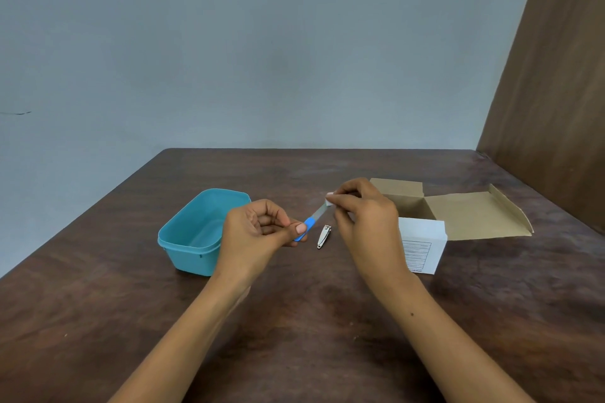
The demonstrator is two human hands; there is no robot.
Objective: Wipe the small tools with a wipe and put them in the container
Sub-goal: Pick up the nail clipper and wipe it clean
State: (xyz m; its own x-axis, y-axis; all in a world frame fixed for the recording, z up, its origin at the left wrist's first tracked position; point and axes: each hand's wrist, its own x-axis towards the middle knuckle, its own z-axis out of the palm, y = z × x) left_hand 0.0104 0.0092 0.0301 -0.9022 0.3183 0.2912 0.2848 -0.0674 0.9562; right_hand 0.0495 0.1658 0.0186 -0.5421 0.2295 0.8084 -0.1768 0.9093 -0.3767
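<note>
I see the left hand [258,232] pinching the blue handle of a nail file [311,222] just right of the teal container [193,232], while the right hand [357,209] pinches a small white wipe [329,201] around the blade tip; the thin grip may let the file twist free and drop beside the nail clipper [324,236], which lies on the table [294,321] further right of the container. The wipe is mostly hidden by fingers, its folding is probably unreadable, and the open cardboard box [458,213] shows no contents.
</note>
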